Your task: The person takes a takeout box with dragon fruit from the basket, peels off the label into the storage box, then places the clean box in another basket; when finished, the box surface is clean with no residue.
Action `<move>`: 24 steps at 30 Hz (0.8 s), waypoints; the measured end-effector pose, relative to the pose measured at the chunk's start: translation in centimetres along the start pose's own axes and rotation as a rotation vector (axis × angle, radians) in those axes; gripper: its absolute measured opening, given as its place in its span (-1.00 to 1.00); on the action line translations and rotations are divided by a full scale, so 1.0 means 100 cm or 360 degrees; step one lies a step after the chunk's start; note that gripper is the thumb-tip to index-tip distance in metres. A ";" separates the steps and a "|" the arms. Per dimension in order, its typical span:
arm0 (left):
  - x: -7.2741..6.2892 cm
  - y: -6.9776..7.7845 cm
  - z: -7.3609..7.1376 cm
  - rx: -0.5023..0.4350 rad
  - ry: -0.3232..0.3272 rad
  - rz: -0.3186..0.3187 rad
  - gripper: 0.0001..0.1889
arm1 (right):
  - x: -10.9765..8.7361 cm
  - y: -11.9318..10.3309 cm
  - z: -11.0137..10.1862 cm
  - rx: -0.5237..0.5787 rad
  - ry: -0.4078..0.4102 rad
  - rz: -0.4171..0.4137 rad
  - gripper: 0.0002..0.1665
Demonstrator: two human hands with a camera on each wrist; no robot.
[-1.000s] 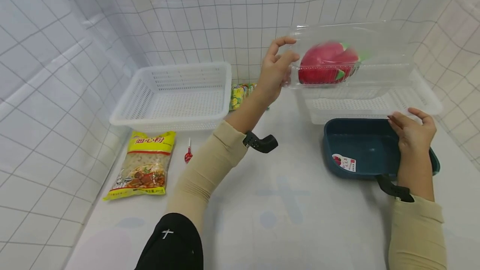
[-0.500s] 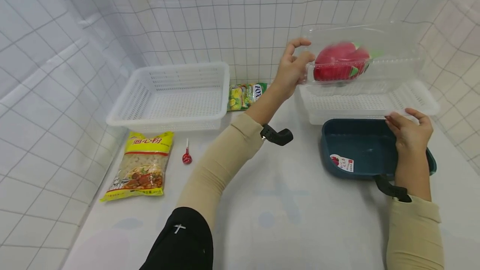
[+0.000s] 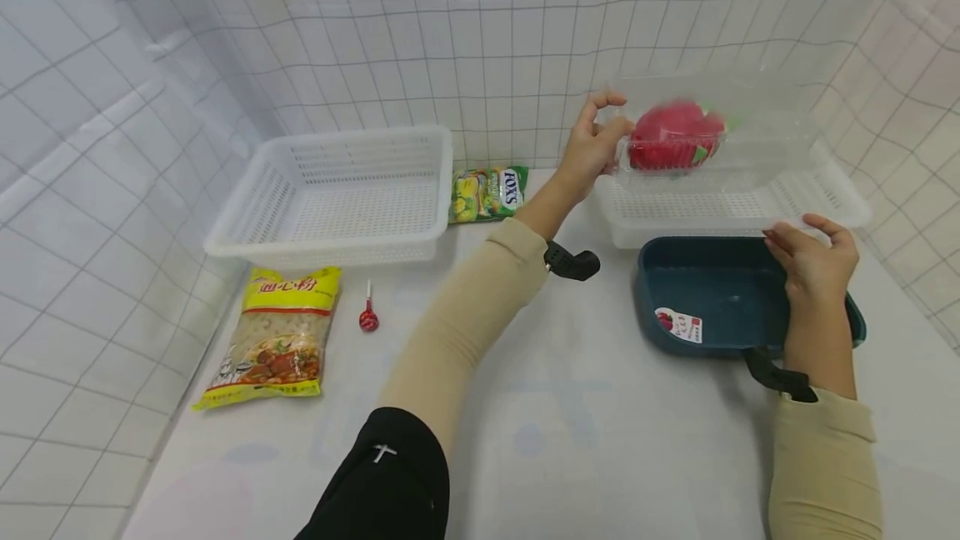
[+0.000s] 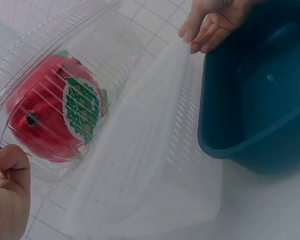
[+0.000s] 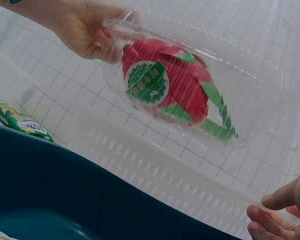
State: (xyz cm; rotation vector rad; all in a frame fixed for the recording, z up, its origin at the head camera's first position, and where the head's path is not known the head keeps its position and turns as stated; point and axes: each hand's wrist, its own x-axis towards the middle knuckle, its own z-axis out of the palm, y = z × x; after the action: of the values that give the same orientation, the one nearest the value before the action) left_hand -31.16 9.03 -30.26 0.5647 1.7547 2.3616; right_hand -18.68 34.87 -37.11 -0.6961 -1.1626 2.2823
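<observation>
My left hand (image 3: 588, 148) pinches the left end of a clear plastic box (image 5: 250, 80) holding a red dragon fruit (image 3: 671, 138). The fruit has green tips, and a round green label (image 5: 147, 83) shows on it. Beneath the box is the white perforated basket (image 3: 628, 233) on the right. My right hand (image 3: 821, 265) grips that basket's front rim between thumb and fingers, as both wrist views show. Its forearm passes over the dark teal basin (image 3: 738, 298), which stands just in front of the basket and has a small fruit sticker (image 3: 679, 325) inside.
Another white basket (image 3: 330, 255) stands at the back left, with a green FOX'S candy bag (image 3: 487, 194) beside it. A yellow pasta bag (image 3: 273, 336) and a red lollipop (image 3: 368, 319) lie in front. Grid-patterned cloth walls (image 3: 510, 40) enclose the table.
My left hand has carried the box with the dragon fruit rightward, then lowered it toward the right basket. The right hand keeps its place on the rim.
</observation>
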 end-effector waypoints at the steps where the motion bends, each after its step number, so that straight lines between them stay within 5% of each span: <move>1: 0.000 -0.002 0.000 -0.0008 -0.0004 -0.0015 -0.70 | 0.000 0.000 0.000 -0.0008 0.0001 0.0002 -0.44; 8: 0.003 -0.023 0.005 0.0132 -0.0026 -0.0084 -0.68 | -0.001 0.000 0.000 -0.0041 0.0010 0.0015 -0.43; 24: 0.001 -0.049 0.022 0.0605 0.0212 -0.0191 -0.70 | -0.002 0.000 0.000 0.0030 -0.0033 -0.0001 -0.42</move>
State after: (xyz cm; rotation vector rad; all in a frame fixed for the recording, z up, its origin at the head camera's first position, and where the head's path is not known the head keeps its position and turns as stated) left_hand -30.97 12.57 -34.36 0.3384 2.2483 2.0381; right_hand -18.53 34.73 -37.09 -0.6668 -1.1490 2.3022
